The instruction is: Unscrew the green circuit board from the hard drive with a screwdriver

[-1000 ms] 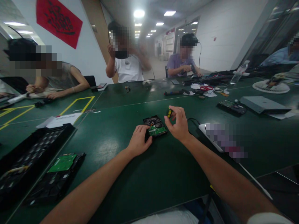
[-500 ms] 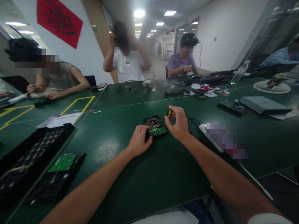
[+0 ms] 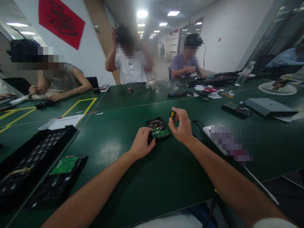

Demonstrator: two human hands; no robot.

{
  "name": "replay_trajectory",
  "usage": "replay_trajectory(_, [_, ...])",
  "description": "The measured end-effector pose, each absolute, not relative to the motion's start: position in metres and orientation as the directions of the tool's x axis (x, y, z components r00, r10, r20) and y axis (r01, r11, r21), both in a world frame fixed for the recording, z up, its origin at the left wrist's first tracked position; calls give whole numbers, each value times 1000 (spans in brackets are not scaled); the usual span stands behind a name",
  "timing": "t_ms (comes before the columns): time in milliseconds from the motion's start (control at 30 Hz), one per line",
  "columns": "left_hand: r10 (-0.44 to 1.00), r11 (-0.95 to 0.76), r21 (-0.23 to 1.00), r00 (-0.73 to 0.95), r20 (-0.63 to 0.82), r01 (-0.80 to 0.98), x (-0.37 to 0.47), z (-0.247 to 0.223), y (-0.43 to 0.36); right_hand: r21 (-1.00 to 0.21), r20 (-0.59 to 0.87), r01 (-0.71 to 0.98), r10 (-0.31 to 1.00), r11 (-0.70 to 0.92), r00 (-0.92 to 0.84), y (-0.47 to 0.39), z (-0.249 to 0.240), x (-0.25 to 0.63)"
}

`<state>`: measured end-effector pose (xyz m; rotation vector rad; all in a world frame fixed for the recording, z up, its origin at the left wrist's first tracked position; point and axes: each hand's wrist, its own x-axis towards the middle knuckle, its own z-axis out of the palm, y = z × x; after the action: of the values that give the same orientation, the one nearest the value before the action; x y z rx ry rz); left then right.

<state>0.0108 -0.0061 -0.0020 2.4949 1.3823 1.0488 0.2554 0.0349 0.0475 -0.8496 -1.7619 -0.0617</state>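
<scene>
Gripping hard drive (image 3: 156,123) on surface (image 3: 128,114) with left hand (image 3: 142,142); pinching yellow-and-black handle (image 3: 172,114) just right of drive with right hand (image 3: 182,125). Could skid into circuit board (image 3: 161,133) through slack left-hand hold.

Circuit boards (image 3: 160,133) on this table (image 3: 152,180) suggest a workshop.

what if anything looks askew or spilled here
No spill shows. The bottle, far right, appears to lean, though lens stretch may explain it; nothing stands out around the hard drive at the left hand.
</scene>
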Motion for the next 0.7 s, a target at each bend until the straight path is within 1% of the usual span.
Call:
replay_trajectory(167, [784,-578,395,352,512,714,10,0,-6,-372,857,600,511,708,-71,37,46,256])
replay_trajectory(400, [768,-599,373,377,518,708,10,-1,-6,-393,832,545,539,741,-133,36,47,255])
replay_trajectory(700, [746,-623,353,396,535,697,9,-3,-6,-392,837,574,537,719,-102,37,45,255])
